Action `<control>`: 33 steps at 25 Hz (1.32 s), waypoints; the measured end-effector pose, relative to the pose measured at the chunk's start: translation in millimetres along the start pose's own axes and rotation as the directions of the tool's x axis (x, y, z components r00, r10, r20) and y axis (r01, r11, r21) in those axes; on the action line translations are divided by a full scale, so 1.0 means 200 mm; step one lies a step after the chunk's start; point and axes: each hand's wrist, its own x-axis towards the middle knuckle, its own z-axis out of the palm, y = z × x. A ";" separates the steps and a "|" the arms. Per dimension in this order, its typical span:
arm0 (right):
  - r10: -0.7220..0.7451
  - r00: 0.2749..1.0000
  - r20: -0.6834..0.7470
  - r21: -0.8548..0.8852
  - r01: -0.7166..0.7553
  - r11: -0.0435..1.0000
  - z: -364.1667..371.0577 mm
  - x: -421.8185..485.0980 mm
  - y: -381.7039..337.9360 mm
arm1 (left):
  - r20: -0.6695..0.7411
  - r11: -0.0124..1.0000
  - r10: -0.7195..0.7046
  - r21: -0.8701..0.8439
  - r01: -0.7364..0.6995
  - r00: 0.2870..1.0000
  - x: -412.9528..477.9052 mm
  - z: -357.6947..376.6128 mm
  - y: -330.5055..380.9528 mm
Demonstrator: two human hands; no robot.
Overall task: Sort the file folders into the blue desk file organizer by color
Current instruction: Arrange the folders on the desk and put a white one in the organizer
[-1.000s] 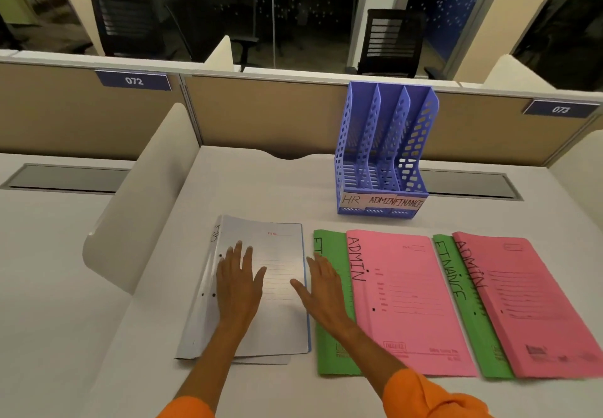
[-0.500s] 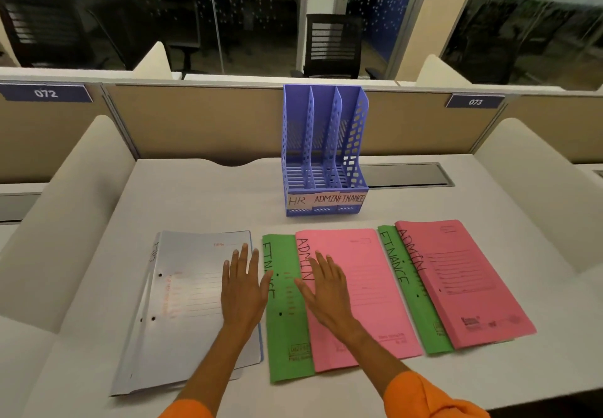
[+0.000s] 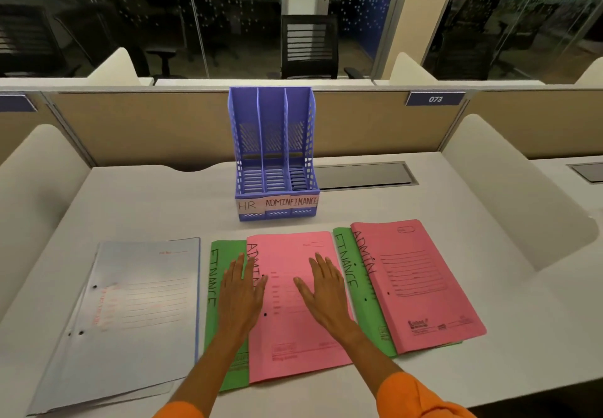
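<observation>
Our left hand [image 3: 239, 290] and right hand [image 3: 326, 290] lie, fingers straight, on a pink paper folder [image 3: 293, 336] by the white desk [image 3: 163, 208]'s front edge

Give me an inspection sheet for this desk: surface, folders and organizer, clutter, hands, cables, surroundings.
Surface: white desk, flat.
Job's things: blue organizer upright, slots HR, ADMIN, FINANCE all empty; pale blue folder at left; left green folder partly under middle pink folder; right green folder partly under right pink folder.
Clutter: nothing seen.
Hands: left hand flat across the green-pink edge; right hand flat on the middle pink folder; neither grips.
Cables: nothing seen; closed grey hatch beside the organizer.
Surroundings: tan partition, tag 073, glass wall, black chair beyond.
</observation>
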 end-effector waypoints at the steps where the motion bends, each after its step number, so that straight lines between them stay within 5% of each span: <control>1: 0.003 1.000 0.007 0.003 -0.003 1.000 -0.01 0.00 0.04 | 0.008 0.999 -0.026 -0.031 0.027 1.000 -0.01 0.02 0.03; 13: 0.043 0.937 0.346 0.039 -0.060 0.997 0.08 -0.04 0.21 | 0.191 0.914 -0.216 -0.305 0.267 0.958 -0.05 0.09 0.08; 21: 0.063 0.922 0.381 0.221 -0.157 0.963 0.03 -0.02 0.26 | 0.256 0.532 -0.547 -0.629 0.567 0.797 -0.01 0.06 0.09; 28: 0.071 0.924 0.377 0.234 -0.169 0.957 0.02 -0.03 0.25 | 0.420 0.492 -0.491 -0.590 0.640 0.764 0.08 0.00 0.08; 33: 0.063 0.928 0.366 0.242 -0.160 0.957 0.03 -0.06 0.24 | 0.423 0.548 -0.305 -0.655 0.520 0.853 0.03 -0.02 0.07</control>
